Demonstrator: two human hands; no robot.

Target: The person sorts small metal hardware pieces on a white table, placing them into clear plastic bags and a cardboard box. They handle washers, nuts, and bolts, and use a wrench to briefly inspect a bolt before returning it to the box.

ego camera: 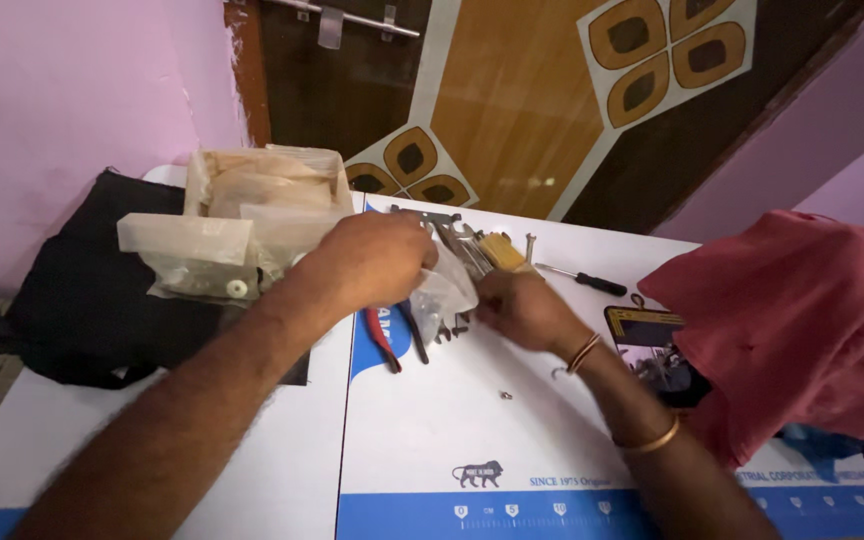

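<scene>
Nearest the front edge of the white worktop [432,440], two bare forearms are seen reaching away from the camera. On the right wrist two bangles [652,440] are worn, one lower and one nearer the hand. A tiny nut [505,395] lies loose on the worktop, just in front of the hands. Further in, toward the middle, the left hand [372,262] is closed on a small clear plastic bag [444,292], pinched at its top. The right hand [522,310] is held at the bag's lower right side, touching it; whether its fingers are closed on the bag cannot be told. Under the bag, red-handled pliers [384,340] lie flat. Toward the right edge, a phone [652,350] lies partly beneath a heap of red cloth [802,320]. Behind the hands, spanners [457,238] and a yellow-handled tool [502,250] are piled near the far edge, with a black-handled screwdriver [577,278] beside them. At the far left corner, a stack of clear plastic packets [242,225] rests on a black bag [92,290]. Beyond, a brown door [512,110] and pink wall [72,90] are seen.
</scene>
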